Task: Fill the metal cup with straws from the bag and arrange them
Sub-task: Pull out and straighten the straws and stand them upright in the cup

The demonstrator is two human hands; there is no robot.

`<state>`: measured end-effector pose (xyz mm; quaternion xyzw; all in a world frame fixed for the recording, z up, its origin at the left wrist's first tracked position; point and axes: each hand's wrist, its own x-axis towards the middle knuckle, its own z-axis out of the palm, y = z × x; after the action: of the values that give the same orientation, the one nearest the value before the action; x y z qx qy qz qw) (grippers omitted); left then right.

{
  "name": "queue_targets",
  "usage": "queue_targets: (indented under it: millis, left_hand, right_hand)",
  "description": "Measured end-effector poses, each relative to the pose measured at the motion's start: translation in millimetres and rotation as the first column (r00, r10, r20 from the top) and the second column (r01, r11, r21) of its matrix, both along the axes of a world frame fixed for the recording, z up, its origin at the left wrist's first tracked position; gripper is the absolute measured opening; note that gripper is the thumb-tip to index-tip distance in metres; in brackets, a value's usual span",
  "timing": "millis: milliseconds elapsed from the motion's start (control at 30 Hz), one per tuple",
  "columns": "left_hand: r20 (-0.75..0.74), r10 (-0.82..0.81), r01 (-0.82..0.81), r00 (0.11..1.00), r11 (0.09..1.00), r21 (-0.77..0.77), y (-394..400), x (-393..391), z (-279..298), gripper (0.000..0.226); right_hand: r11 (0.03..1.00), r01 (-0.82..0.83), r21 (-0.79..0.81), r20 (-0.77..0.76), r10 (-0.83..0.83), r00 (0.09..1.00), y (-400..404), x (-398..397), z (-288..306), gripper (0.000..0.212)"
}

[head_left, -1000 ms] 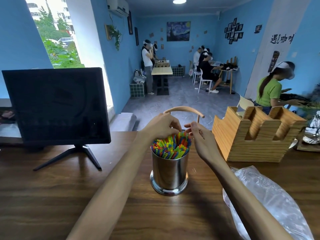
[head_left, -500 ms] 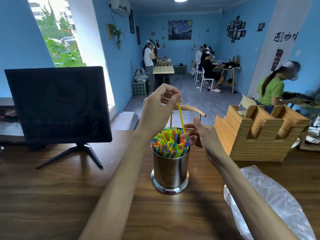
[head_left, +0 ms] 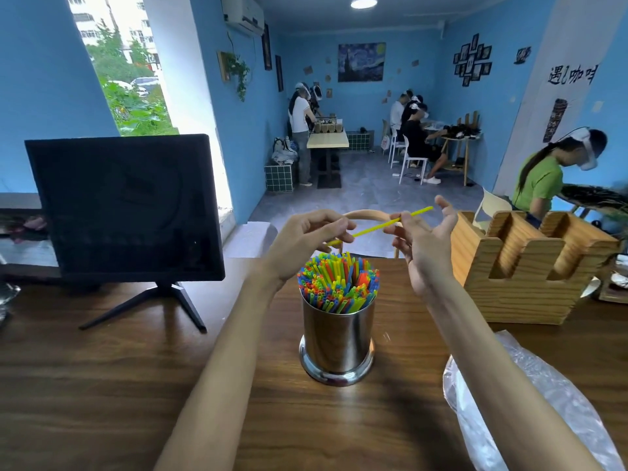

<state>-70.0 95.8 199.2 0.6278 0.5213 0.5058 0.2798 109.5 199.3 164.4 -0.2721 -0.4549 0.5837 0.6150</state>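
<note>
- I've got a single yellow straw (head_left: 380,226) up in the air, lying nearly level above the metal cup (head_left: 337,338), its right end tilted a little higher
- My left hand (head_left: 306,241) pinches the straw's lower left end, fingers curled in around it
- My right hand (head_left: 423,239) takes the straw further along with its fingertips, thumb stuck up and palm turned toward me; the straw's far end pokes out past those fingers
- Below both hands, the metal cup stands upright on the wooden surface (head_left: 102,385), right in the middle of my view
- The cup is packed with straws (head_left: 338,283) standing on end, blue, green, yellow, orange and red all mixed, their tips rising just above the rim
- The clear plastic bag (head_left: 530,402) lies crumpled and flat on the surface to the lower right, under my right forearm; I can't tell whether any straws are inside it
- A wooden holder (head_left: 530,266) with deep slots sits on the surface to the right of the cup, apart from it
- A dark monitor (head_left: 122,209) on a splayed stand sits to the left, well away from the cup
- A curved wooden chair back (head_left: 365,214) shows just behind my hands, past the far edge of the surface
- Further back in the blue room, several people are at other tables
</note>
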Motion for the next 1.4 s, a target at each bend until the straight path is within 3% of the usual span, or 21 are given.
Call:
queue_targets:
  millis: [133,267,433,567,667,833,1167,1400]
  left_hand:
    - [-0.168,0.168,-0.167,0.971,0.986,0.024,37.2,-3.5,-26.7,0.015]
    - [-0.340,0.327,-0.325,0.882,0.943,0.064,57.4,-8.1,-40.3,0.019]
    - [-0.672,0.149,-0.291,0.726,0.951,-0.104,72.9,-8.4,-45.5,0.028]
    - [-0.770,0.052,-0.262,0.636,0.953,-0.152,77.8,-6.1,-39.5,0.031]
    - [-0.797,0.036,-0.236,0.603,0.962,-0.134,78.1,-6.0,-30.5,0.025]
    - [-0.753,0.017,-0.183,0.657,0.974,-0.137,75.0,-8.6,-24.1,0.024]
    - [-0.773,-0.008,-0.138,0.634,0.983,-0.123,78.5,-9.3,-21.2,0.013]
    - [-0.723,0.035,-0.154,0.690,0.983,-0.099,73.3,-10.1,-10.9,0.004]
  right_hand:
    - [0.964,0.123,0.236,0.168,-0.165,0.972,2.7,2.2,-8.6,0.047]
    - [0.899,0.238,0.369,0.131,-0.304,0.944,-0.5,6.1,-11.8,0.046]
    - [0.831,0.149,0.536,0.279,-0.341,0.898,-2.2,6.3,-23.2,0.046]
    - [0.835,-0.032,0.550,0.458,-0.269,0.847,-4.3,3.7,-31.1,0.051]
    - [0.843,-0.129,0.523,0.536,-0.207,0.819,-4.6,2.5,-35.3,0.053]
    - [0.834,-0.227,0.503,0.640,-0.182,0.747,-1.2,5.7,-41.4,0.051]
    - [0.852,-0.261,0.453,0.681,-0.142,0.718,-0.3,6.7,-45.0,0.046]
    - [0.833,-0.277,0.479,0.741,-0.215,0.636,-2.6,5.7,-44.2,0.010]
